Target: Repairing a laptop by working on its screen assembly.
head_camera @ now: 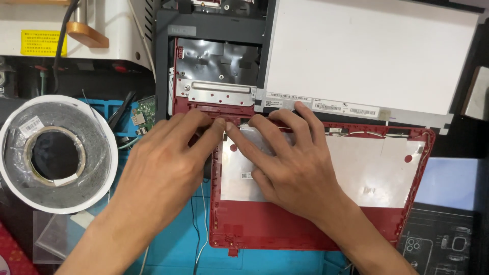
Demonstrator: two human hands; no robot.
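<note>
Red plastic laptop lid shell [305, 226] lies mid-frame on the blue-matted tabletop [178, 244]; left hand [163, 168] and right hand [290, 163] press loosely spread fingertips at its upper-left edge, grasping nothing; white tape roll [56, 153] at left.

- Left hand [163, 168]: bare, no glove, ring or watch.
- Right hand [290, 168]: bare, likewise.
- Forearms: uncovered, no sleeve visible.
</note>
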